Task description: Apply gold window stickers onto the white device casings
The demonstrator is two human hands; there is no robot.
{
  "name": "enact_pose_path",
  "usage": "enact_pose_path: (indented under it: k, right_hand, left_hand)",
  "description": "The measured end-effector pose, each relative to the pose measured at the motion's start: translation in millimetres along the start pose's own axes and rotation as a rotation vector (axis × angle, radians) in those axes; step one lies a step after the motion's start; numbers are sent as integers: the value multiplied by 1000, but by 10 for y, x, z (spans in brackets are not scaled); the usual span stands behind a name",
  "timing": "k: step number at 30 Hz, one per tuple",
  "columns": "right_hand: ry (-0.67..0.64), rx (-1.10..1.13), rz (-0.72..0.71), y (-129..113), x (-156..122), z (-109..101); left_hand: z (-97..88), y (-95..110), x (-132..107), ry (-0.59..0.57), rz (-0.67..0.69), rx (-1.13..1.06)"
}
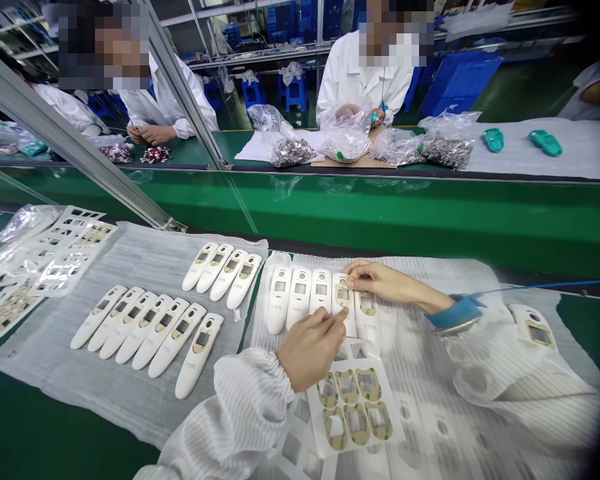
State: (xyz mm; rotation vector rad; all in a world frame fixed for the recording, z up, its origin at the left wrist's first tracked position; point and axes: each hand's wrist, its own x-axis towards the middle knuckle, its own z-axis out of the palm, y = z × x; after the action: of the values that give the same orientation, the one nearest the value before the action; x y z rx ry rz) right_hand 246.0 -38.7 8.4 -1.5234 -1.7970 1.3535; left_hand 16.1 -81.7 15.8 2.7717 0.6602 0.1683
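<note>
A row of white handheld device housings (279,303) with small window openings lies in front of me. My left hand (313,350) reaches over the row, fingers bent together, its index fingertip pressing at the lower edge of a tan adhesive frame (343,293) on the fourth housing. With fingers closed at that housing's upper right edge, my right hand (377,280) partly covers the fifth housing (367,313). My left thumb is hidden. Below my hands lies a white backing sheet (395,433) with several tan, green-tabbed adhesive frames.
More housings (163,327) lie in two rows on foam sheeting (55,360) at left. Used backing sheets (65,260) are piled beyond. One housing (534,327) lies at far right. A blue wrist strap (455,313) trails a cord. Across the green divider (380,207), co-workers (365,80) sit by bags of parts (293,150).
</note>
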Motion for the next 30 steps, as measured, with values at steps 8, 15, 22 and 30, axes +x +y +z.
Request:
enact_pose_path:
  k: [8,15,22,30]
  right_hand:
    - [9,-15,-5,49,9,14]
    - [26,-21,-14,81,16,24]
    - [46,-59,-17,53,19,32]
    - [86,-162,-28,12,-4,61]
  left_hand:
    - [6,-8,-4,-5,-3,-16]
    - [11,-2,-2,8,8,-25]
    - [22,-8,-10,-3,1,-18]
    - [9,-4,-6,-8,2,-14]
